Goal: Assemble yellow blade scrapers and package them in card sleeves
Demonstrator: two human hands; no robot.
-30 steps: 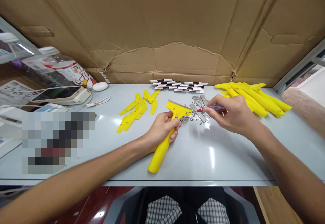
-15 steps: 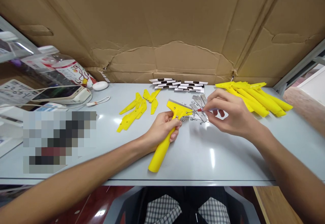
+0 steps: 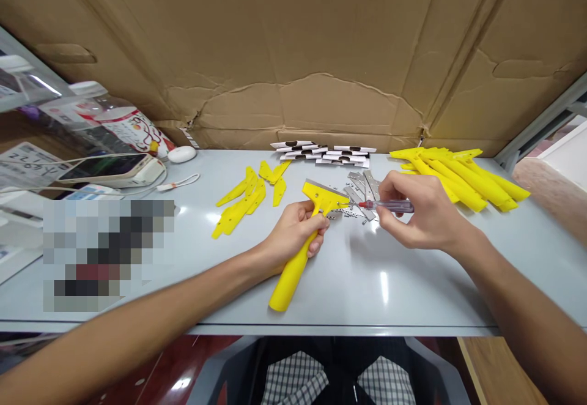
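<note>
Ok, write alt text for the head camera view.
A person's left hand grips a yellow plastic scraper while the right hand holds a slim clear-handled screwdriver pointed at its head. Loose steel blades and more yellow scraper parts lie on a grey table before a cardboard sheet.

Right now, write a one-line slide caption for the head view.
Left hand grips a yellow plastic scraper; right hand holds a small screwdriver beside its head, above scattered steel blades.
</note>
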